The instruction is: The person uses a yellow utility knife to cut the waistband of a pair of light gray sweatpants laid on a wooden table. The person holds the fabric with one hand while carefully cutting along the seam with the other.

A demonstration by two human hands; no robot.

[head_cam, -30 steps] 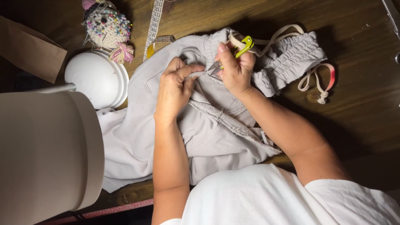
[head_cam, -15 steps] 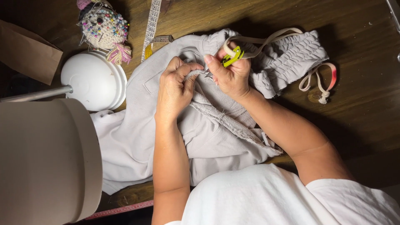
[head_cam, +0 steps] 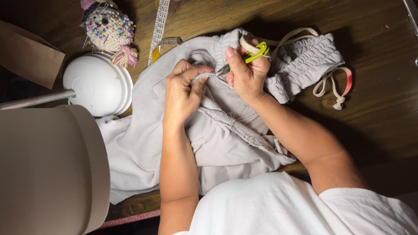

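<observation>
2 hands [head_cam: 183, 93], 1 grey garment [head_cam: 143, 143], 1 green-handled snips [head_cam: 254, 52], 1 pincushion [head_cam: 109, 26], 1 tape measure [head_cam: 160, 21], 1 white lamp base [head_cam: 98, 85].

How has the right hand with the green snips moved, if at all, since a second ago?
Barely: the right hand with the green snips stays at the grey garment's seam, at much the same distance from the white lamp base.

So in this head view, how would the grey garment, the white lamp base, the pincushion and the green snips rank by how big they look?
1. grey garment, by far the largest
2. white lamp base
3. pincushion
4. green snips, partly hidden in the right hand
</observation>
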